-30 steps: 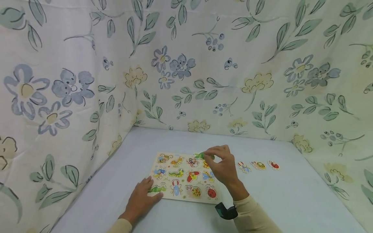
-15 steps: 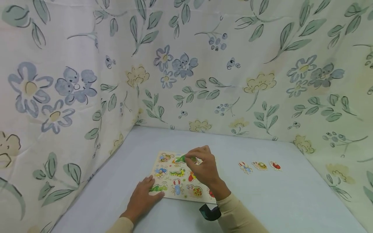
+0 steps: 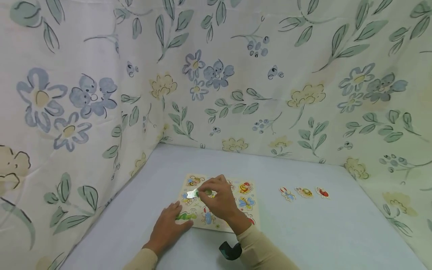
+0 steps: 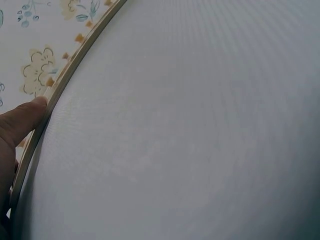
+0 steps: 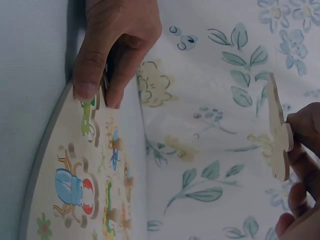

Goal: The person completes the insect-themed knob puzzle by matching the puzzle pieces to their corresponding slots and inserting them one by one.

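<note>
A wooden insect puzzle board (image 3: 257,212) lies on the table, printed with bees, a beetle, a caterpillar and other bugs. My left hand (image 3: 168,227) holds its near left corner, thumb on the near edge and fingers along the left side, partly over the green insect picture. Above the board's left half, my right hand (image 3: 221,198) pinches a thin wooden puzzle piece (image 3: 192,194) between thumb and fingers. In the right wrist view that puzzle piece (image 5: 276,132) is raised over the board, seen nearly edge-on; glare whitens its face in the head view.
Right of the board, a blue beetle piece (image 3: 287,194), a snail piece (image 3: 304,192) and a ladybug piece (image 3: 322,192) lie in a row on the pale tabletop (image 3: 303,232). Floral curtains (image 3: 236,123) rise behind the table and at its sides.
My right hand has carried the green puzzle piece leftward from the board's far right part to its left half, turning it on the way. The left hand stays at the corner.
</note>
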`<state>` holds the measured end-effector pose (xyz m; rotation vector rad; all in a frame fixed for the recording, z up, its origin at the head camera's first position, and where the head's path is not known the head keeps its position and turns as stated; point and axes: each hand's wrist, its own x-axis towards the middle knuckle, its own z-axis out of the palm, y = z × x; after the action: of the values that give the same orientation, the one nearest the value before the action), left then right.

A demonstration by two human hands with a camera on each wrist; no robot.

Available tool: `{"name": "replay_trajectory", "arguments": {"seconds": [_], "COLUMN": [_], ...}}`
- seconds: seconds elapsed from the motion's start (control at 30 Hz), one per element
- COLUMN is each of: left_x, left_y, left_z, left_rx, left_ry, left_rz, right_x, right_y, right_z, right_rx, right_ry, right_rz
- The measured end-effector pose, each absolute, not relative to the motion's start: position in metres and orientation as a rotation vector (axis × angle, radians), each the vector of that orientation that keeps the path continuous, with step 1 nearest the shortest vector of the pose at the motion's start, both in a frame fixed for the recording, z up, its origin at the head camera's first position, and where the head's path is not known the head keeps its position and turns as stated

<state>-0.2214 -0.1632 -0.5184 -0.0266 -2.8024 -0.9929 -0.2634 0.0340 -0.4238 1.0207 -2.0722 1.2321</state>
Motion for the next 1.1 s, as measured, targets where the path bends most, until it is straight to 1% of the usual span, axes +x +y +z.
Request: {"name": "replay_trajectory", "arguments": {"seconds": [0.33,0.6,0.9,1.1], "left_x": [-0.219,-0.221,-0.222,-0.220], "left_y": [-0.165,-0.163,-0.161,-0.161], "left_z": [-0.516,-0.515,-0.515,-0.513], "left_rx": [-0.012,-0.017,0.000,-0.044], "left_ry": [-2.796,-2.788,-2.786,-2.779], "left_rz": [-1.000,-1.016,-1.012,-0.979], "right_x": [-0.270,-0.275,-0.278,-0.276], "right_y": [0.022,0.018,0.009,-0.005], "right_z": [-0.441,-0.456,-0.470,-0.473], "right_rx": [1.054,1.046,0.981,0.945], "right_ry": [-2.104,-2.205,-2.507,-2.678], "right_rz": [1.251,1.150,1.039,0.865]}}
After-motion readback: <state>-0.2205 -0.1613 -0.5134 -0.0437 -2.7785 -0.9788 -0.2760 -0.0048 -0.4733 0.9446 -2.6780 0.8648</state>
